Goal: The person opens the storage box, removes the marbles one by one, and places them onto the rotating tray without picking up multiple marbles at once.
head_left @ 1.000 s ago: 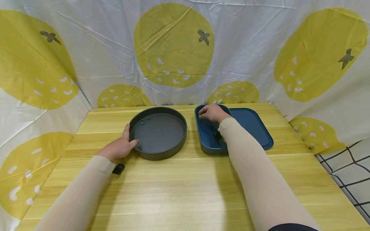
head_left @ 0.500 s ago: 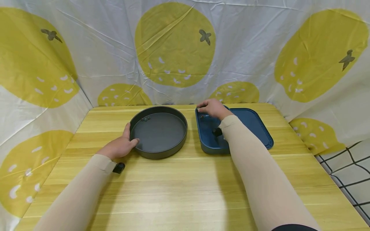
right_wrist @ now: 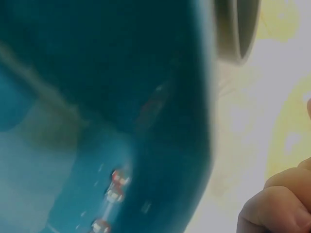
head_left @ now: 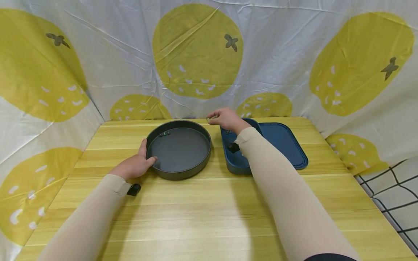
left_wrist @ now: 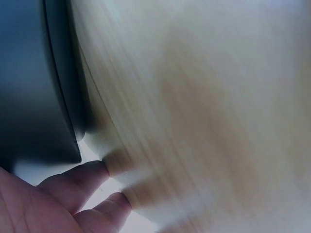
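My left hand [head_left: 134, 166] lies against the near left side of a round dark grey cake pan [head_left: 183, 152], thumb over the rim and index finger straight along the outer wall. A small group of glass marbles [head_left: 164, 133] sits in the pan at its far left. My right hand [head_left: 226, 119] is raised between the pan and a blue rectangular box [head_left: 238, 169]. Between thumb and index fingertips it pinches a small round marble [head_left: 208, 119], mostly covered by the fingers. More shiny marbles [right_wrist: 115, 194] lie inside the box along one wall.
A flat blue lid [head_left: 284, 145] lies on the wooden table [head_left: 192, 214] right of the box, partly behind the right forearm. A white curtain [head_left: 124, 65] with yellow fruit prints hangs along the table's back edge. A black wire grid [head_left: 395, 195] stands beyond the right edge.
My right hand has risen out of the blue box and moved left, past its rim towards the pan, with the marble. Marbles in the pan have shifted slightly together. The left hand stays in place.
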Available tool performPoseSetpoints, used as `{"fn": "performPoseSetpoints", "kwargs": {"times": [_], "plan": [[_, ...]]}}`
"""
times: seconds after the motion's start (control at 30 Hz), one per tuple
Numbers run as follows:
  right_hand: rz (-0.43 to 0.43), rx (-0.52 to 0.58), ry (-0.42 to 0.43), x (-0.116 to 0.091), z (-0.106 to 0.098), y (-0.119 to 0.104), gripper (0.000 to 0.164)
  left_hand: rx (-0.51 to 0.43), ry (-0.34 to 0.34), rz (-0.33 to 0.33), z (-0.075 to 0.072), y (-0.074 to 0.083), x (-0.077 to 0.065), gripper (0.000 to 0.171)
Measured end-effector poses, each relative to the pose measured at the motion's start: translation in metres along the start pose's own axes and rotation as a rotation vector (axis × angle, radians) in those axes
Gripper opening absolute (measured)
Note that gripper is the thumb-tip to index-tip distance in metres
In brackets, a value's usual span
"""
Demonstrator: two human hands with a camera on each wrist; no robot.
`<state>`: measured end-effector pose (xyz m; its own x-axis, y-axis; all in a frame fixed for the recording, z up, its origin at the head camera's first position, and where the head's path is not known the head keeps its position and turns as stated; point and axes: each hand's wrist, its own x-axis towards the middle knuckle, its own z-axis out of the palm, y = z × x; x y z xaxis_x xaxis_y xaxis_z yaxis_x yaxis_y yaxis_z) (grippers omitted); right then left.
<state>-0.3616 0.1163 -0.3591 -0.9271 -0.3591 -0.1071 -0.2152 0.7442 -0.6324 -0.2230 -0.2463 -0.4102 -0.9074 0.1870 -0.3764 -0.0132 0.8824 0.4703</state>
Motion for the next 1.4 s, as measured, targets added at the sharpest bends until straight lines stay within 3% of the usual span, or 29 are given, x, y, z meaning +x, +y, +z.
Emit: {"fn": "performPoseSetpoints", "kwargs": {"times": [0.7, 1.1, 1.4], "plan": [[-0.114, 0.026, -0.061, 0.012, 0.035, -0.058, 0.031, -0.002, 0.003, 0.008, -0.001, 0.002, -0.003, 0.099], [-0.192, 0.014, -0.114, 0.016, 0.048, -0.077, 0.033, -0.014, 0.007, 0.012, 0.001, 0.000, 0.000, 0.097], [-0.186, 0.025, -0.131, 0.015, 0.053, -0.082, 0.034, -0.022, 0.005, 0.009, 0.000, -0.001, 0.000, 0.099]]}}
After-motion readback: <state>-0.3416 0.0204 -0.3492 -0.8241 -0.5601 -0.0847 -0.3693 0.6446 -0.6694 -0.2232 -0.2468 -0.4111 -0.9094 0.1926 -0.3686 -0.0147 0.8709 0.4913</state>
